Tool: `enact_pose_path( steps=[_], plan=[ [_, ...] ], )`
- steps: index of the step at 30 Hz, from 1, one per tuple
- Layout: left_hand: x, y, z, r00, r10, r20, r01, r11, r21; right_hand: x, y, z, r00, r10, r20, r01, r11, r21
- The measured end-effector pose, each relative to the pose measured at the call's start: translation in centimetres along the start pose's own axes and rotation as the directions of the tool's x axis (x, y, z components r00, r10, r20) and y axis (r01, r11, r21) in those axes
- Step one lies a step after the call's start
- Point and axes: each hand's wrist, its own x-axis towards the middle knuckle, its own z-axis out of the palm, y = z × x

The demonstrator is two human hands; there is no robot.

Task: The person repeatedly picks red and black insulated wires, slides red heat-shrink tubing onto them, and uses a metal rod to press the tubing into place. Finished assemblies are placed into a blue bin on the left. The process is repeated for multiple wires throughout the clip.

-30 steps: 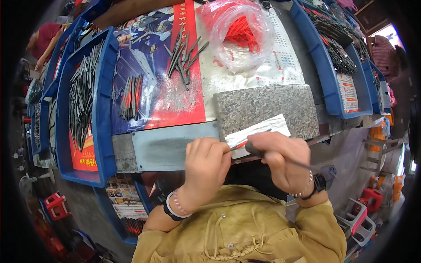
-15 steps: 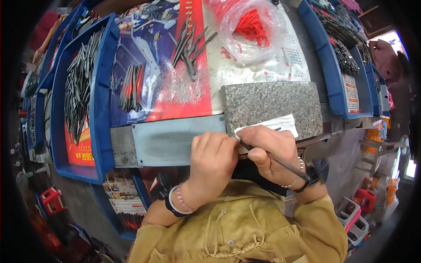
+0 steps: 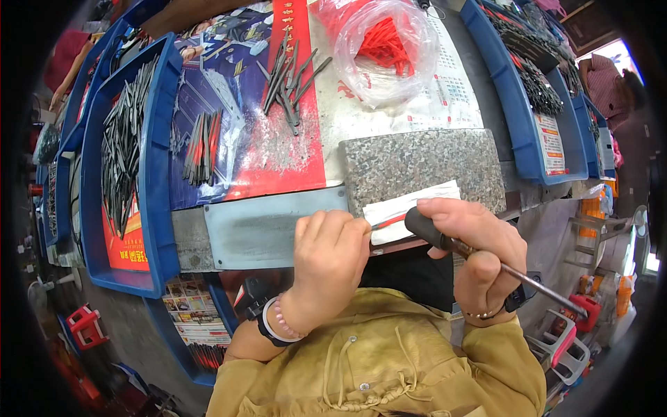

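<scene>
The worktop point(image 3: 479, 104) is spread with printed poster sheets, one red and blue point(image 3: 236, 132), one pale point(image 3: 431, 90). On them lie a loose heap of dark metal pieces point(image 3: 288, 76), a small bundle of red-tipped ones point(image 3: 201, 142) and a clear plastic bag of red parts point(image 3: 382, 45). Blue trays point(image 3: 156, 208) stand along both ends, the left one holding what look like thin metal rods point(image 3: 121, 146). At the near edge sit a grey metal plate point(image 3: 257, 229) and a speckled granite slab point(image 3: 424, 163) bearing a white paper slip point(image 3: 410, 208).

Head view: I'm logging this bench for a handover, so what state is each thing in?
Left hand: closed on thin red piece.
Right hand: gripping black tool handle.
Clear bag: open, red pieces inside.
Left blue tray: loaded with dark metal pieces.
</scene>
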Motion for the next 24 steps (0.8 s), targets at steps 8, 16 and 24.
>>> enact_pose_path(
  steps=[8, 16, 24],
  plan=[
    [0.3, 0.3, -0.2, 1.0, -0.014, 0.018, 0.014, 1.0, 0.009, 2.5, 1.4, 3.4, 0.976, -0.123, 0.179, 0.15, 0.978, -0.145],
    [0.4, 0.1, -0.4, 1.0, 0.012, 0.025, -0.012, 1.0, 0.013, 0.1, 0.7, -0.1, 0.978, -0.054, -0.202, 0.083, 0.987, 0.141],
    [0.9, 0.3, -0.9, 1.0, 0.018, 0.007, -0.018, 0.999, 0.035, -1.2, 2.9, -2.0, 0.944, 0.12, -0.308, -0.133, 0.991, -0.022]
  ],
)
